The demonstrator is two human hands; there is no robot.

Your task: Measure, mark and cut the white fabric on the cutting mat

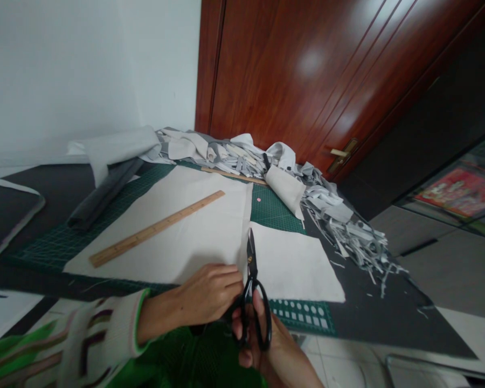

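My right hand (262, 334) grips the black-handled scissors (251, 261), its fingers through the loops. The blades point away from me along the line between a large off-white fabric sheet (210, 231) and a smaller off-white fabric piece (297, 261) to its right. Just left of the scissors, my left hand (216, 291) is closed at the near edge of the large sheet, apparently pinching it; the fingertips are partly hidden. A wooden ruler (157, 229) lies diagonally on that sheet. Beneath the fabric shows a green cutting mat (278, 213).
Fabric scraps (242, 156) are heaped along the table's back, with thin offcut strips (359, 242) on the right. A dark grey fabric roll (105, 196) lies at left. Another wooden ruler (234, 175) and a rolled off-white cloth (286, 188) sit behind. A wooden door (283, 70) stands beyond the dark table (388, 318).
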